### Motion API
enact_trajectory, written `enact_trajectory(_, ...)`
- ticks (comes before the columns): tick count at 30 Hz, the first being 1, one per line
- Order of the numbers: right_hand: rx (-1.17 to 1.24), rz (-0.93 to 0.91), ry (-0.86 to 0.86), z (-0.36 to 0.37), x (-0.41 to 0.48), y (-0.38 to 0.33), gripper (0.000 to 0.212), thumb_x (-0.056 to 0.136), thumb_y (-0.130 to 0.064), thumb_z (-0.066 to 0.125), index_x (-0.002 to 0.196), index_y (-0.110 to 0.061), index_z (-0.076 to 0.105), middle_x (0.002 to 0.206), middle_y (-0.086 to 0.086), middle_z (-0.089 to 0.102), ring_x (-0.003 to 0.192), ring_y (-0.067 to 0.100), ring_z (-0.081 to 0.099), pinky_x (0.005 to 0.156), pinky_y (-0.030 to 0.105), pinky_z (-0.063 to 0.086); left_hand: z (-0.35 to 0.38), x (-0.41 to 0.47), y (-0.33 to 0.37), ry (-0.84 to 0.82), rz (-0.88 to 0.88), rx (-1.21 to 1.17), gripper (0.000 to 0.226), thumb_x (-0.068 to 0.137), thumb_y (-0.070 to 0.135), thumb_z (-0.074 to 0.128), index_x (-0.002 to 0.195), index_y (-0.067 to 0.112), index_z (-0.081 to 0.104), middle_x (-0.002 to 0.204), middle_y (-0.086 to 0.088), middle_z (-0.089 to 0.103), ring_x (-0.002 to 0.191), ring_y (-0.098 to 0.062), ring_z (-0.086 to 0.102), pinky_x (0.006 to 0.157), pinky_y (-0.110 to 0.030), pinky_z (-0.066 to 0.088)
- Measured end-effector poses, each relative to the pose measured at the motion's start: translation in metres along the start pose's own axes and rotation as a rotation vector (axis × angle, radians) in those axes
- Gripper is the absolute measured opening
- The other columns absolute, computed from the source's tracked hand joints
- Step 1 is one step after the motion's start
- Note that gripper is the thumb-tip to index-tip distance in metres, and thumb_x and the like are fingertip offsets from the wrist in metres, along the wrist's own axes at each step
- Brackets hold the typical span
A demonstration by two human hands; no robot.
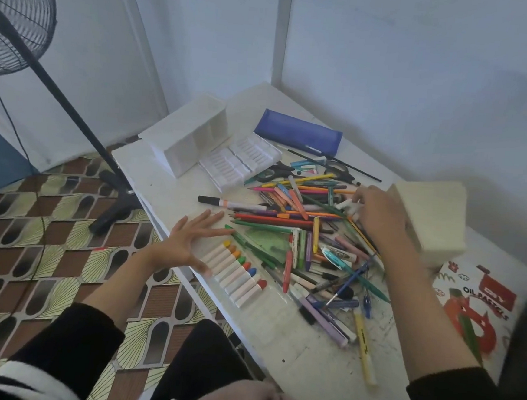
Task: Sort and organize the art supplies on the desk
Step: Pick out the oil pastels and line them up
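A mixed pile of pencils, pens, markers and crayons point(310, 232) covers the middle of the white desk point(276, 336). Several oil pastels point(237, 272) lie side by side in a neat row at the desk's left edge. My left hand point(189, 241) rests flat with fingers spread, just left of that row, holding nothing. My right hand point(377, 213) reaches into the far right of the pile, fingertips pinched around a small white piece point(347, 204); whether it is lifted I cannot tell.
A white compartment organizer point(194, 137) and an open white plastic pastel tray point(243, 163) sit at the back left. A blue pencil case point(299, 133) lies behind the pile. A cream box point(431, 219) and an oil pastels box point(480, 308) are at the right. A floor fan point(18, 16) stands left.
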State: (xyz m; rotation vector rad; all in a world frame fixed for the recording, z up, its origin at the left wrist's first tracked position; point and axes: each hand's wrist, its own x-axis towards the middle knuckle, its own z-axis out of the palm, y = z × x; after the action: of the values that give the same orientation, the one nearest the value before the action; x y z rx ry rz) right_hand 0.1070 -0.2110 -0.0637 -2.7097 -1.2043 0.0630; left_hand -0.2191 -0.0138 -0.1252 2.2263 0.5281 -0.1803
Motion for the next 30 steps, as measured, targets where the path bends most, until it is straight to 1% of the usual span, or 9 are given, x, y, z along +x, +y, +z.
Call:
enact_trajectory(3,0.338,0.047,0.087,-0.004,-0.020,-0.008,0.015,0.090,-0.013,0.058,0.102,-0.018,0.065,0.099,0.001,0.065,0.077,0.015,0.057,0.068,0.026,0.039,0.000,0.000,0.000,0.012,-0.002,0.017,0.088,0.049,0.061,0.067,0.132,0.058,0.038,0.155,0.026,0.003,0.143,0.003,-0.011,0.112,-0.038,-0.019)
enact_trajectory(6,0.814,0.163,-0.013,-0.011,-0.050,-0.026,0.024,0.087,-0.011,0.064,0.110,-0.017,0.062,0.091,-0.008,0.064,0.067,0.001,0.061,0.063,0.020,0.047,0.001,0.000,0.001,0.012,-0.007,0.001,0.090,0.048,0.060,0.068,0.133,0.055,0.038,0.155,0.026,0.005,0.143,0.002,-0.010,0.113,-0.038,-0.019)
enact_trajectory(9,1.177,0.290,-0.166,-0.006,-0.080,-0.045,0.023,0.089,-0.006,0.060,0.110,-0.014,0.060,0.091,-0.002,0.069,0.064,0.006,0.065,0.056,0.019,0.051,0.002,-0.001,0.001,0.014,-0.004,-0.026,0.086,0.048,0.059,0.069,0.128,0.064,0.038,0.155,0.027,0.006,0.143,0.004,-0.009,0.112,-0.036,-0.019)
enact_trajectory(11,1.255,0.331,-0.200,0.000,-0.095,-0.056,0.016,0.092,-0.010,0.057,0.107,-0.012,0.061,0.090,0.005,0.071,0.064,0.012,0.066,0.059,0.023,0.053,0.002,-0.002,0.001,0.020,-0.005,-0.038,0.084,0.049,0.056,0.071,0.125,0.068,0.038,0.154,0.028,0.007,0.142,0.006,-0.009,0.112,-0.035,-0.019)
enact_trajectory(14,1.301,0.347,-0.221,0.007,-0.110,-0.070,0.008,0.094,-0.014,0.055,0.098,-0.014,0.062,0.081,0.000,0.072,0.065,0.014,0.066,0.066,0.030,0.053,0.002,-0.002,0.002,0.024,-0.014,-0.035,0.084,0.054,0.042,0.075,0.122,0.072,0.035,0.154,0.029,0.007,0.142,0.007,-0.009,0.112,-0.035,-0.019)
enact_trajectory(16,1.322,0.334,-0.247,0.009,-0.119,-0.077,0.007,0.093,-0.012,0.056,0.095,-0.013,0.062,0.074,-0.004,0.072,0.062,0.009,0.066,0.063,0.025,0.053,0.002,-0.002,0.002,0.024,-0.015,-0.023,0.084,0.056,0.039,0.076,0.124,0.070,0.037,0.155,0.027,0.007,0.142,0.005,-0.009,0.113,-0.037,-0.019)
enact_trajectory(21,1.251,0.207,-0.316,0.018,-0.132,-0.094,0.003,0.086,-0.006,0.063,0.087,-0.005,0.061,0.075,0.004,0.071,0.064,0.014,0.066,0.060,0.025,0.054,0.001,-0.001,0.004,0.034,-0.005,0.001,0.089,0.065,0.025,0.082,0.124,0.070,0.033,0.156,0.024,0.008,0.143,0.002,-0.008,0.113,-0.039,-0.017)
enact_trajectory(25,1.015,-0.028,-0.417,0.029,-0.137,-0.101,0.011,0.081,-0.006,0.070,0.085,-0.004,0.060,0.078,0.004,0.070,0.068,0.012,0.066,0.068,0.026,0.055,0.001,-0.002,0.005,0.047,-0.007,0.003,0.093,0.066,0.016,0.082,0.122,0.071,0.032,0.156,0.024,0.008,0.143,0.003,-0.007,0.113,-0.038,-0.017)
enact_trajectory(30,0.787,-0.333,-0.471,0.037,-0.140,-0.102,0.011,0.076,0.000,0.072,0.082,-0.007,0.065,0.078,-0.012,0.061,0.067,0.000,0.055,0.065,0.016,0.048,0.002,-0.002,0.007,0.039,-0.007,-0.007,0.090,0.060,0.030,0.078,0.121,0.074,0.029,0.156,0.022,0.008,0.144,0.001,-0.007,0.113,-0.039,-0.017)
